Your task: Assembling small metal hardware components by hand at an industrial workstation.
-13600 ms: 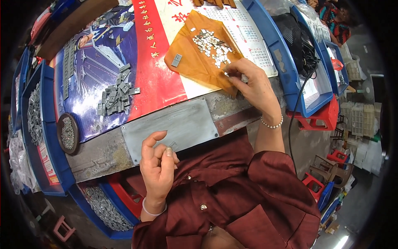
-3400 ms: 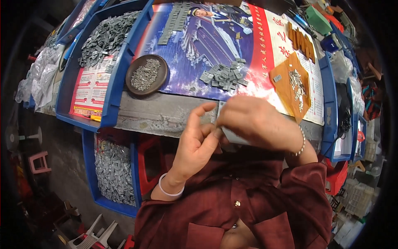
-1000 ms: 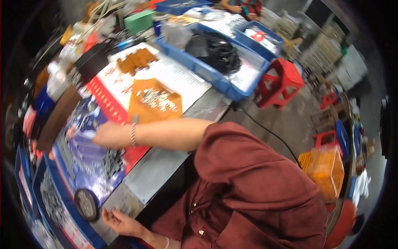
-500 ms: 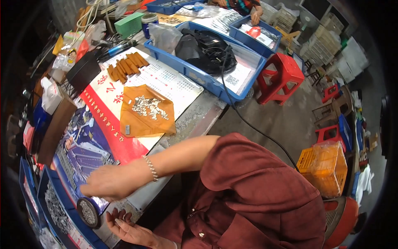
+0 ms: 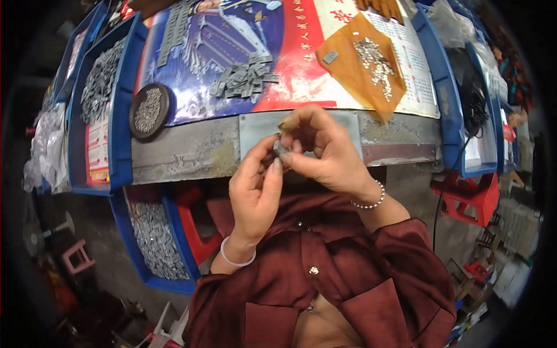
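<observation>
Both hands meet above the front edge of the table. Between their fingertips is a small grey metal part [image 5: 281,148], mostly hidden by the fingers. My left hand [image 5: 255,188] pinches it from the left, thumb upward. My right hand [image 5: 328,153] reaches it from the other side with thumb and fingers; something yellowish-brown covers or sits at its index fingertip. Beyond them lies a pile of flat grey parts [image 5: 246,80] on a printed poster. To the far right, an amber sheet [image 5: 342,49] bears scattered small silver pieces [image 5: 374,64] and one grey part [image 5: 330,57].
A dark round dish [image 5: 156,129] of tiny silver pieces stands at left. Beside it is a long blue tray [image 5: 123,122] with grey parts; a lower blue bin [image 5: 184,246] holds more. At right stand another blue tray [image 5: 444,98], a black cable and a red stool [image 5: 473,200].
The view has swung round to face the table. My right hand has come back from near the round dish and joined my left hand, which was palm up, at the grey part.
</observation>
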A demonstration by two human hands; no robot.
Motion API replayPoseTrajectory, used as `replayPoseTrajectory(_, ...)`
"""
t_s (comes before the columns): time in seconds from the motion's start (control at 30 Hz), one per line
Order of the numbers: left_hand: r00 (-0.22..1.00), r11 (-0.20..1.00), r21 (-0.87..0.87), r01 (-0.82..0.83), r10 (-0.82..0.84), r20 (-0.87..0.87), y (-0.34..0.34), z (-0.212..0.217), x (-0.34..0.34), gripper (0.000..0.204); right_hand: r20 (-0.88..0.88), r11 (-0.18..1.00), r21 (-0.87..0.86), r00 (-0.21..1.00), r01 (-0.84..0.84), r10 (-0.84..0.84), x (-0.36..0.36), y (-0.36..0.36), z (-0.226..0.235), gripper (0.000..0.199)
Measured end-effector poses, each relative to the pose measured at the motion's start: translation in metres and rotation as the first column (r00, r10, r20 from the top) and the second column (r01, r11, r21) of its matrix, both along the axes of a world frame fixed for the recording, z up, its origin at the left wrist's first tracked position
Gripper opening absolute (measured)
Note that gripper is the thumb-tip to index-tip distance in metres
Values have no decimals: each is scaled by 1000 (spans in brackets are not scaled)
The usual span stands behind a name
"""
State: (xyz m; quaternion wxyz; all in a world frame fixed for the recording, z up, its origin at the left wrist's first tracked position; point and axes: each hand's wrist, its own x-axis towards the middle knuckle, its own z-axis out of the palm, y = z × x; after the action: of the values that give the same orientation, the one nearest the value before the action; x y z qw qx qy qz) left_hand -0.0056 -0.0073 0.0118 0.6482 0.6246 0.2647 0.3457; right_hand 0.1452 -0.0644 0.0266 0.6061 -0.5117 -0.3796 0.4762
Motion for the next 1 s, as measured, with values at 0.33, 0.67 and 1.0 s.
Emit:
replayPoseTrajectory(0.33,992,998,-53,-17,10,-127,0,6,2,36,-236,1000,-14,972,-15,11,-3,0,-16,25)
replayPoseTrajectory(0.67,978,977,-116,178,-189,-93,0,1,6,56,-262,996,-88,965,-34,10,12,-6,-14,23)
replayPoseTrajectory(1.0,984,976,-172,133,-151,-99,-7,6,13,41,-208,998,-59,978,-14,1,11,-22,-15,17)
